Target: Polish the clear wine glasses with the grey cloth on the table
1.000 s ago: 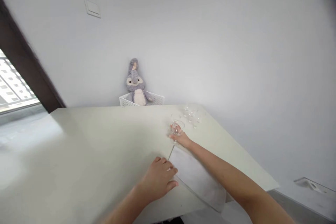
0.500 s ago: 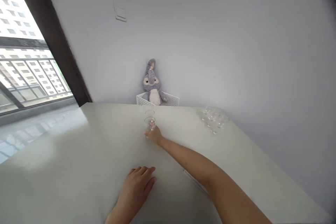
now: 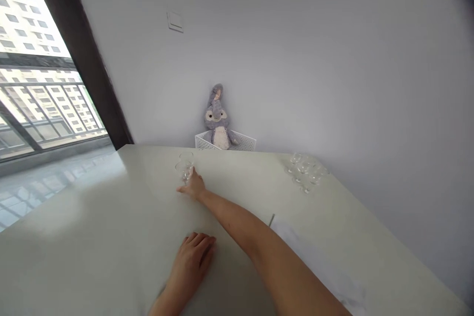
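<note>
My right hand [image 3: 192, 185] reaches far out over the pale table [image 3: 111, 237], its fingers around the lower part of a clear stemmed glass [image 3: 184, 168]. The thumb points left in front of the glass; the other fingertips are along its right side. Just behind shows the rim of a second clear glass [image 3: 186, 155]; whether the hand touches that one too I cannot tell. My left hand [image 3: 192, 259] rests palm down near the table's front, fingers loosely bent and holding nothing.
Several clear stemmed glasses [image 3: 305, 168] stand grouped at the back right of the table. A flat white sheet or cloth [image 3: 314, 261] lies partly under my right forearm. Beyond the far edge, a grey plush toy [image 3: 217, 116] sits in a white perforated basket [image 3: 244, 143].
My right hand has moved left, and both glasses by it have shifted left too. The left thumb has drawn closer to its fingers. More of the white sheet shows.
</note>
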The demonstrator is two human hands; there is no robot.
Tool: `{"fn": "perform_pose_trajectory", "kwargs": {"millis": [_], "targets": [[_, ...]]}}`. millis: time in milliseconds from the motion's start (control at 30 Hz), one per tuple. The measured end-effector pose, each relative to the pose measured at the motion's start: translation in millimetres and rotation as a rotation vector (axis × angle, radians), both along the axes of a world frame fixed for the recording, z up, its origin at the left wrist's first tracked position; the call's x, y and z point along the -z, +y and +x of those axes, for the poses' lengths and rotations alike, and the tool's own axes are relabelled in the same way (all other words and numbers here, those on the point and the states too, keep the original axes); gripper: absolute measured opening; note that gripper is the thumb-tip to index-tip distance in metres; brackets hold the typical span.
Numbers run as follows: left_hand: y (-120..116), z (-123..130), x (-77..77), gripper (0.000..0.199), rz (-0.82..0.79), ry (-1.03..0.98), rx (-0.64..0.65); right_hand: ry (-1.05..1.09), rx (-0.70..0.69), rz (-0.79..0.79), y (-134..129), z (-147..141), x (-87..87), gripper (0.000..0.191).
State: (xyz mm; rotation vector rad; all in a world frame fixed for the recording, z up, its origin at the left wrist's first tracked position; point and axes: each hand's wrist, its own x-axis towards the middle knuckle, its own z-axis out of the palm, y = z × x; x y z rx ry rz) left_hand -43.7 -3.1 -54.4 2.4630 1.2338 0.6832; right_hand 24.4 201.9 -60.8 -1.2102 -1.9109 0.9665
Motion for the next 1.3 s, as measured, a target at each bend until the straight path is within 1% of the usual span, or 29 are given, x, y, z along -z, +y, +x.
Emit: {"fn": "perform_pose_trajectory", "kwargs": {"millis": [67, 133, 167, 267, 333, 400, 467, 500, 533, 567, 633, 700, 800, 900, 1000, 1133, 1300], "targets": [[0, -2, 0.6, 0.027, -0.006, -0.007, 0.005, -0.061, 0.1, -0.024, -10, 18, -3.5, 0.11], [0, -3, 1.1, 0.026, -0.002, -0.009, 0.013, -0.038, 0.164, 0.033, -31, 52, -9.3, 0.098], [0, -4, 1.2, 0.025, 0.003, -0.005, 0.018, 0.02, 0.205, 0.111, -46, 74, -13.5, 0.086], [1, -6, 1.2, 0.025, 0.031, 0.016, 0.022, 0.081, 0.385, 0.222, -102, 156, -31.0, 0.052], [2, -7, 1.9, 0.024, 0.064, 0.031, 0.021, 0.153, 0.589, 0.358, -140, 217, -44.7, 0.033], [4, -7, 3.6, 0.023, 0.098, 0.045, 0.021, 0.208, 0.803, 0.456, -169, 277, -56.1, 0.026], [7, -6, 5.6, 0.022, 0.123, 0.061, 0.021, 0.29, 1.023, 0.536, -185, 334, -61.6, 0.027], [8, -6, 6.5, 0.022, 0.13, 0.069, 0.024, 0.44, 1.17, 0.543, -187, 360, -61.4, 0.026], [9, -6, 7.2, 0.022, 0.133, 0.076, 0.026, 0.615, 1.274, 0.474, -186, 383, -59.3, 0.025], [9, -6, 7.8, 0.023, 0.131, 0.083, 0.028, 0.775, 1.304, 0.337, -182, 404, -55.4, 0.026], [11, -6, 9.1, 0.023, 0.118, 0.098, 0.029, 0.885, 1.273, 0.182, -169, 434, -43.7, 0.037], [12, -7, 10.9, 0.023, 0.1, 0.112, 0.026, 0.98, 1.163, 0.054, -150, 450, -29.9, 0.048], [13, -9, 14.0, 0.024, 0.079, 0.126, 0.011, 1.088, 0.993, -0.039, -119, 456, -14.0, 0.056], [14, -9, 14.4, 0.025, 0.072, 0.13, -0.001, 1.078, 0.893, -0.058, -89, 455, -7.5, 0.055], [14, -7, 10.8, 0.024, 0.067, 0.13, 0.008, 1.059, 0.829, -0.086, -67, 451, -5.6, 0.052], [14, -5, 5.7, 0.022, 0.057, 0.117, 0.012, 1.037, 0.752, -0.088, -52, 442, -2.1, 0.051], [13, -5, 6.5, 0.021, 0.054, 0.094, 0.019, 0.998, 0.691, -0.063, -48, 423, 1.1, 0.051]]}}
